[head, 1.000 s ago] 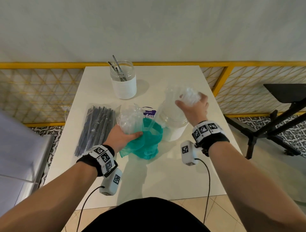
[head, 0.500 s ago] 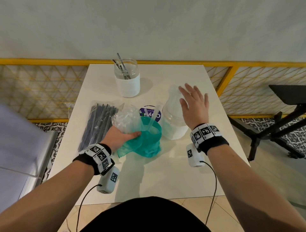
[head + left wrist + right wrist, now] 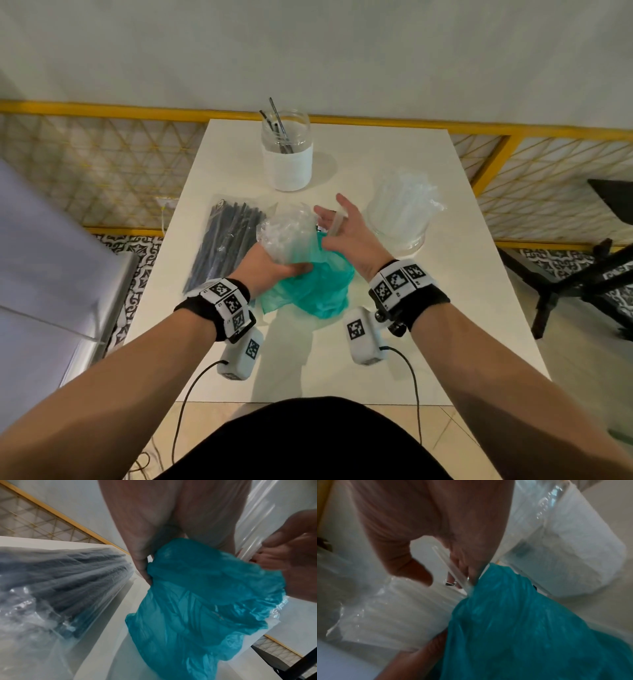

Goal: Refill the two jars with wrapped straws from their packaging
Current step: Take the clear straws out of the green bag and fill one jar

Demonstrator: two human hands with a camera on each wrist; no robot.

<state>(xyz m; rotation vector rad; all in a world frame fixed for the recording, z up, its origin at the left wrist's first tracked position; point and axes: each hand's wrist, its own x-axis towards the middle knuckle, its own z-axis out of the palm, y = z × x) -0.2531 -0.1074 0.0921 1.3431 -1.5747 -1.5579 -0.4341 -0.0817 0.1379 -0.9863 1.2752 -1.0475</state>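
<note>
The left hand (image 3: 265, 265) is gripping the teal bag (image 3: 310, 291) together with the clear straw packaging (image 3: 286, 233) at the middle of the desk (image 3: 445, 308), fingers curled round the bunched plastic. The right hand (image 3: 346, 236) is hovering at the bag's mouth with fingers spread and loose; one clear wrapped straw (image 3: 335, 224) is lying across them, though whether it is actually pinched I cannot tell.

To do this step well, the left hand should be holding the mouth wide and steady while the right is closing on a whole bundle instead of a single straw, then carrying it to the near jar (image 3: 399, 219) at 2 o'clock, which already looks well filled. The far jar (image 3: 287, 154) at 12 o'clock is holding only a few dark straws, and the pack of black straws (image 3: 224, 240) at 9 o'clock appears unopened.

The head view is giving the layout of jars and packs. The right wrist view is showing the straw (image 3: 448, 568) passing between thumb and fingers (image 3: 412, 563). The left wrist view is showing the fingers (image 3: 142, 566) clamped on the teal film (image 3: 205, 595).
</note>
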